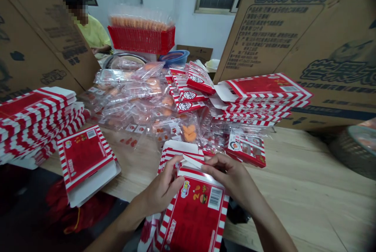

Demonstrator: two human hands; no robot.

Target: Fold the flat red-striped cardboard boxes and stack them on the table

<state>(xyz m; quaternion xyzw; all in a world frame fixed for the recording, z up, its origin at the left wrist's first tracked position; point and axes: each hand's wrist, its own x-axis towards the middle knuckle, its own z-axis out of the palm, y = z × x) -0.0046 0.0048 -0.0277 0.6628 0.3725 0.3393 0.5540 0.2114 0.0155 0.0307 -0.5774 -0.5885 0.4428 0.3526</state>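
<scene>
A flat red box with striped white edges (192,220) lies in front of me, its printed back with the barcode facing up. At its far end a white flap (192,162) stands partly raised. My left hand (167,185) pinches the left side of that flap end between thumb and fingers. On the right side, my right hand (229,173) grips the same end with its fingers bent over the flap. More striped boxes (179,148) show just beyond and beneath this one. Another red box (85,158) rests to the left with its white flap out.
Clear bags of orange pieces (141,87) are heaped mid-table. Striped boxes are stacked at left (38,115) and right (264,95). A windowed box (246,146) lies nearby. Large cartons (293,40) flank the table. Behind are a red basket (141,40) and a person in yellow (93,33).
</scene>
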